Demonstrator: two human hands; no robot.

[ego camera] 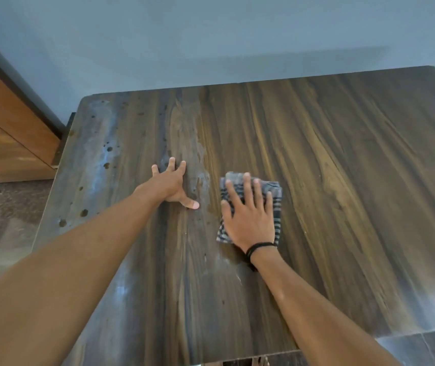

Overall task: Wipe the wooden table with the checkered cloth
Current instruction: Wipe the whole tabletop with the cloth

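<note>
The dark wooden table (pixel 330 159) fills most of the head view. A folded checkered cloth (pixel 275 192) in grey and dark stripes lies near its middle. My right hand (pixel 249 215) presses flat on the cloth with fingers spread and straight; a black band circles the wrist. My left hand (pixel 173 184) rests on the bare wood just left of the cloth, fingers spread, holding nothing. A pale dusty smear and dark spots (pixel 109 149) mark the table's left part, and a whitish streak runs between my two hands.
A grey-blue wall (pixel 211 35) stands right behind the table's far edge. A wooden door or cabinet (pixel 5 133) is at the left, with speckled floor (pixel 2 215) below it. The table's near right corner ends at about (pixel 377 336).
</note>
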